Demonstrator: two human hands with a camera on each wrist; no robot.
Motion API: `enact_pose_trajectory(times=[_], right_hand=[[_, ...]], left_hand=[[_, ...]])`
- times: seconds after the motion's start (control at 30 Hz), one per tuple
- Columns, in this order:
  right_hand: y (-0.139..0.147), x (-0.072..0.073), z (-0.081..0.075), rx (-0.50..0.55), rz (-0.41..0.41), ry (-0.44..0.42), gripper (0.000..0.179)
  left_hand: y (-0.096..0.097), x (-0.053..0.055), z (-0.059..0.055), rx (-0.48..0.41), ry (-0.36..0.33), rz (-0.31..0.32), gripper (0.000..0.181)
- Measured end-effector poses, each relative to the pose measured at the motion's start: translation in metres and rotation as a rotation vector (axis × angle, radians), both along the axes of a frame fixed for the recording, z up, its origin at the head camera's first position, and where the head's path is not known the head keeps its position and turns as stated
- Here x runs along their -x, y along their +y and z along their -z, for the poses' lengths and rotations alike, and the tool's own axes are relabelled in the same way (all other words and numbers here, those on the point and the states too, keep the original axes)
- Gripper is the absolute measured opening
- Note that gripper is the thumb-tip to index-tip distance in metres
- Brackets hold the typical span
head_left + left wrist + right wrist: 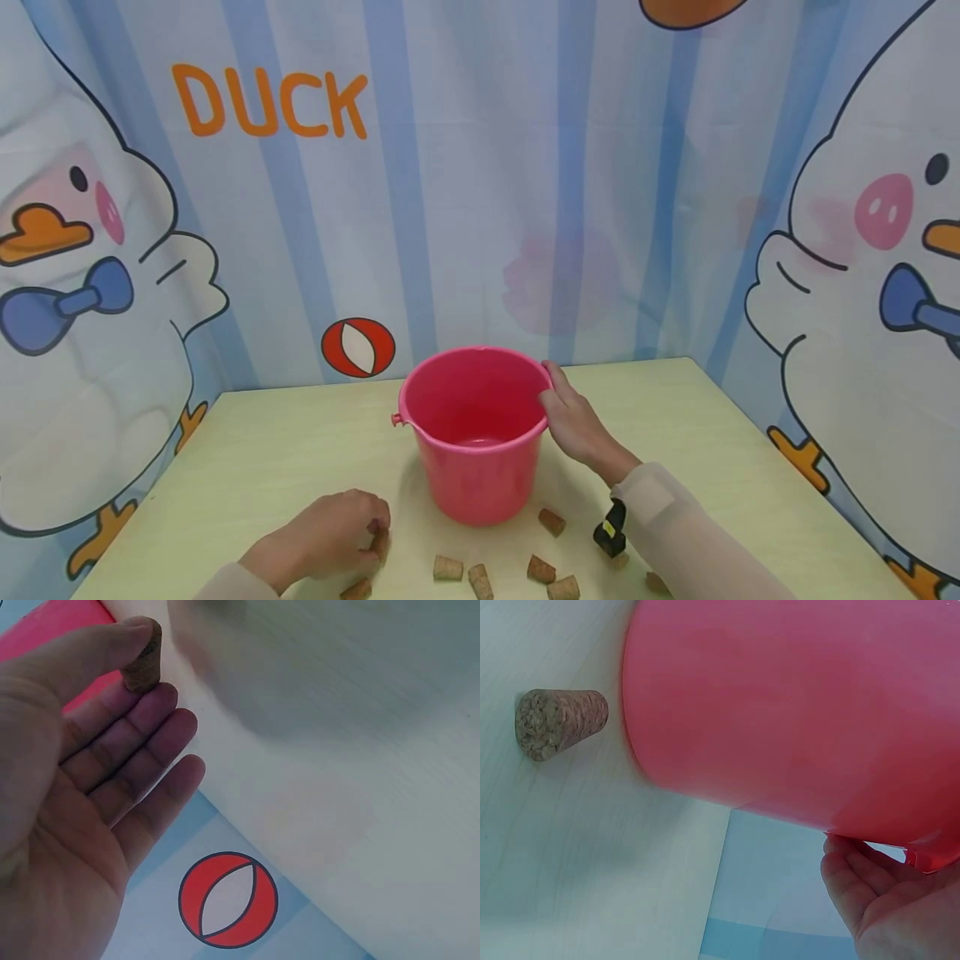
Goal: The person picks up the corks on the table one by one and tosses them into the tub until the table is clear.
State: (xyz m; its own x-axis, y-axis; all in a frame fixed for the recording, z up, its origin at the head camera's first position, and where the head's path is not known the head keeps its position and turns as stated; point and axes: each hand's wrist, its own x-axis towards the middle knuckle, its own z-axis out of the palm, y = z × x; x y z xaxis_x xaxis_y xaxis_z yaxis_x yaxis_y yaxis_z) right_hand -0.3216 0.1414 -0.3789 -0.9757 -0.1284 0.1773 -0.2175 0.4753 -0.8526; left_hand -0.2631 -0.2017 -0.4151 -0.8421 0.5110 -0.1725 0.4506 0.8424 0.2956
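A pink plastic bucket (480, 483) stands upright on the table, its inner wall and part of its floor showing. My right hand (579, 425) grips the bucket's rim on the right side; in the right wrist view the fingers (855, 881) lie against the outer wall just under the rim. To the left of the bucket, my left hand (322, 533) is low over the table. Between thumb and fingertips it pinches a cork stopper (146, 664), its other fingers fairly straight. Another cork (356, 590) lies just below that hand.
Several tapered corks lie scattered in front of the bucket, among them one cork (552, 522) near its base and another cork (448, 568) nearer the front. The pale yellow table (300, 442) meets a striped curtain (465, 208) with duck prints. A black strap (611, 529) hangs from the right sleeve.
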Motion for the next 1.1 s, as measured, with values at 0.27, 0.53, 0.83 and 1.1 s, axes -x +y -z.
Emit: enact_pose_trajectory(times=[0.27, 0.53, 0.83, 1.1], right_hand=[[0.0, 0.0, 0.001, -0.001, 0.002, 0.001, 0.064], [0.0, 0.0, 0.002, -0.013, 0.003, 0.0, 0.064], [0.0, 0.0, 0.001, -0.01, 0.002, -0.002, 0.064], [0.0, 0.0, 0.001, -0.007, -0.006, 0.002, 0.064]], left_hand=[[-0.007, 0.001, -0.004, -0.086, 0.199, 0.058, 0.02], [-0.007, -0.002, -0.016, -0.16, 0.338, 0.061, 0.028], [-0.001, -0.009, -0.026, -0.201, 0.383, 0.033, 0.028], [0.003, -0.015, -0.032, -0.248, 0.461, 0.036, 0.026]])
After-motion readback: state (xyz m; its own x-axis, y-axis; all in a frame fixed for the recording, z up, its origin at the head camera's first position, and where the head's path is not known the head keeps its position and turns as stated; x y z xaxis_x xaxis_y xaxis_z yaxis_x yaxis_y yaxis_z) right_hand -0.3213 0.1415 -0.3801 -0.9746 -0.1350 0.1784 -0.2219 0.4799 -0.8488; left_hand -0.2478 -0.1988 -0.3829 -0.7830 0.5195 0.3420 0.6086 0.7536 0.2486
